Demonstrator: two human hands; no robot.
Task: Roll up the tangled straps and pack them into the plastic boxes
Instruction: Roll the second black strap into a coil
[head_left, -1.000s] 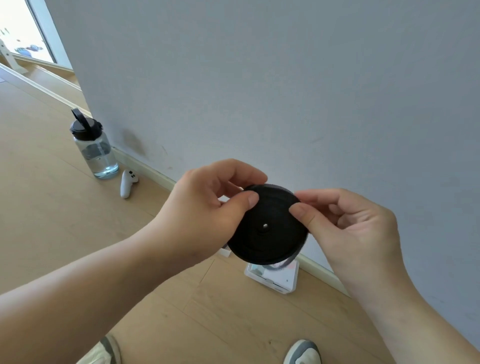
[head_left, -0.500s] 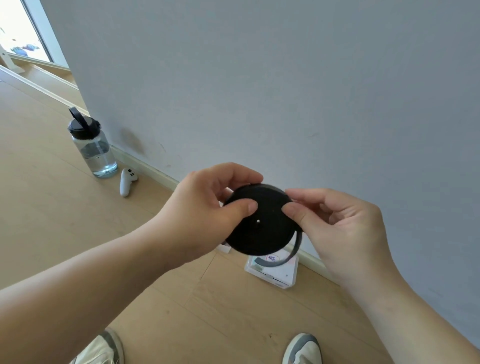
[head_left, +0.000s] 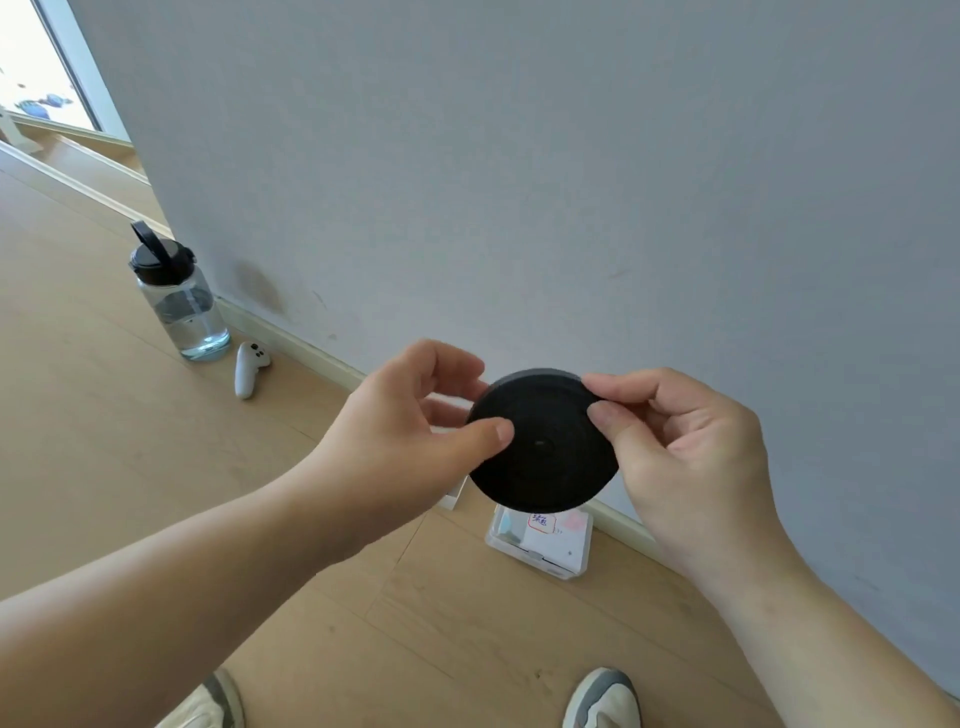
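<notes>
From my feed the rolled strap (head_left: 545, 447) looks like matt black woven cloth, its flat face finely ridged by the wound layers, and the plastic box (head_left: 540, 558) is smooth, milky, half-clear plastic with a paper label (head_left: 541, 521) showing in it. I see a floor (head_left: 104, 415) of pale wood planks with a smooth, low sheen, and a matt painted wall (head_left: 519, 156) with a few scuffs. The water bottle (head_left: 182, 312) reads as clear glossy plastic under a black plastic lid (head_left: 156, 257), and the controller (head_left: 247, 369) as smooth white plastic.
</notes>
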